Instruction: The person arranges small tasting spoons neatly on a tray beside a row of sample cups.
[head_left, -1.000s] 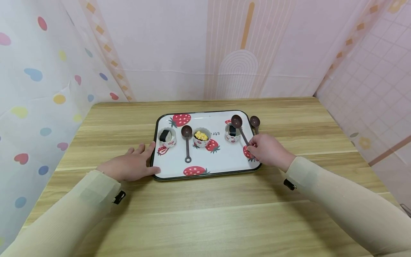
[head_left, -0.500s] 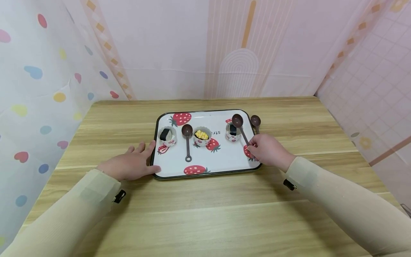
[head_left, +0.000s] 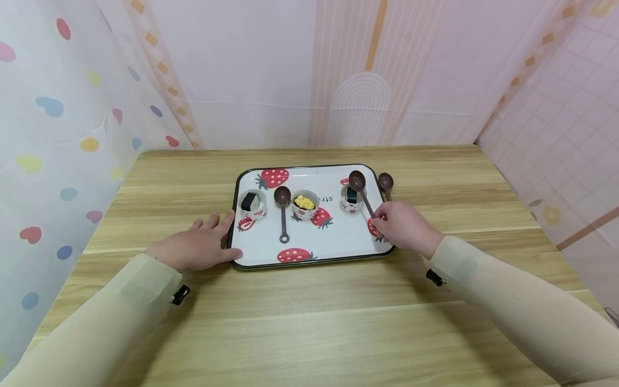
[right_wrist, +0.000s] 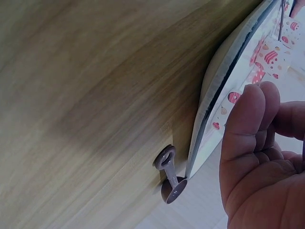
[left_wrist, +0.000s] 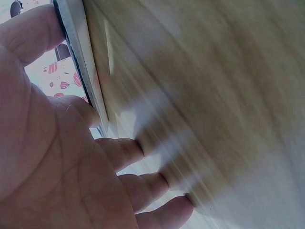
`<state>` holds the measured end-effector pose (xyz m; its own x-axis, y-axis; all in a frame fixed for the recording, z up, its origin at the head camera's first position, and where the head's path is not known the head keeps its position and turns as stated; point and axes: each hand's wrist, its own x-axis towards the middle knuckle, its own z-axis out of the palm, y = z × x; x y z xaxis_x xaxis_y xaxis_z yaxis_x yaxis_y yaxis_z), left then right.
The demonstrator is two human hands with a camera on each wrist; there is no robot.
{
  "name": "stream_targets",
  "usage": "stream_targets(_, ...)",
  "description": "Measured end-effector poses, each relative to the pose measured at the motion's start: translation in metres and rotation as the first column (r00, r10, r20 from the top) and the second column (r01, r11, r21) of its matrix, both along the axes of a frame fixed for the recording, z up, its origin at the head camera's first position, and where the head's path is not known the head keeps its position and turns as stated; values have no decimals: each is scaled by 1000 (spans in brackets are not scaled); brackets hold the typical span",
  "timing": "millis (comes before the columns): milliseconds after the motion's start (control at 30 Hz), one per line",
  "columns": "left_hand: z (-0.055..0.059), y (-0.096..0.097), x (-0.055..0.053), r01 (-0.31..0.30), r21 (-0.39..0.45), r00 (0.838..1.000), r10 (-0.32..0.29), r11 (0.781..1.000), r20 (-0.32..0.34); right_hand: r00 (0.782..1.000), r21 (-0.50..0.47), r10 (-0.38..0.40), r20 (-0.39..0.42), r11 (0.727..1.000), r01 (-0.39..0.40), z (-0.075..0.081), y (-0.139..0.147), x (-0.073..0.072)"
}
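Note:
My right hand [head_left: 405, 227] pinches the handle end of a brown measuring spoon [head_left: 357, 181] over the right side of the strawberry-print tray [head_left: 333, 242]. The spoon's bowl overlaps a paper baking cup [head_left: 349, 206] that holds a black-and-white piece, seemingly a rice ball with seaweed. At the tray's left edge lies my left hand [head_left: 195, 245], its thumb over the rim and its fingers spread. In the left wrist view, the fingertips [left_wrist: 171, 210] reach down to the wooden table.
A second brown spoon [head_left: 282, 198] lies on the tray between a left cup [head_left: 256, 214] with a black-and-white piece and a middle cup [head_left: 304, 214] with yellow bits. Another spoon [right_wrist: 172, 188] sits on the table [head_left: 309, 322] beyond the tray's right edge. Patterned curtains [head_left: 261, 64] hang behind.

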<state>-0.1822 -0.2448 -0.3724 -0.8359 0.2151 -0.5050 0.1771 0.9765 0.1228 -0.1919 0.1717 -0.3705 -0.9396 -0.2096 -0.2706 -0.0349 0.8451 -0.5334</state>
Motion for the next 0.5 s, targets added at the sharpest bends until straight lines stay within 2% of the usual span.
stream_targets(500,-1,-1,-1,-1,2,1000,1,1000,8,999,20,17,-32,1000,-16,1,-2,0)
